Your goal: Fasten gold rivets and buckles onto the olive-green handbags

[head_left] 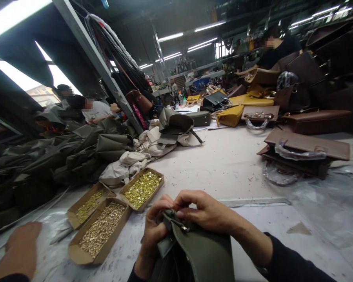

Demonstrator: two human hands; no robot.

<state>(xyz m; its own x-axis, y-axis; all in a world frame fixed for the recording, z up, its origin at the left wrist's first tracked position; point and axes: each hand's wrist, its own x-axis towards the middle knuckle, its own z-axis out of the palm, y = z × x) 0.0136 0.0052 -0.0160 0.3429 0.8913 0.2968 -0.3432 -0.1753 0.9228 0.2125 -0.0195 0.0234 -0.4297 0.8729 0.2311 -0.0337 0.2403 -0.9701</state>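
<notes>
A: At the bottom of the head view, I see both hands on the olive bag [200,250]. The left hand [153,231] grips its top edge from the left, fingers curled tight on the leather. The right hand [204,213] comes over the top, fingertips [181,213] pinched together on a small brass fitting [179,225] at the rim.

B: Where's the bag sitting?

A: Held low at the table's near edge, not flat on the table [229,156]. Three cardboard trays of brass rivets [101,229] lie just left of it. Another person's hand [20,246] rests at bottom left, apart from mine.

B: Risks?

A: I'd judge the fitting slips if the pinch loosens. An elbow swing left could tip the nearest tray. Olive bags [76,152] are heaped at the far left, brown bags [306,149] at the right, well apart.
</notes>
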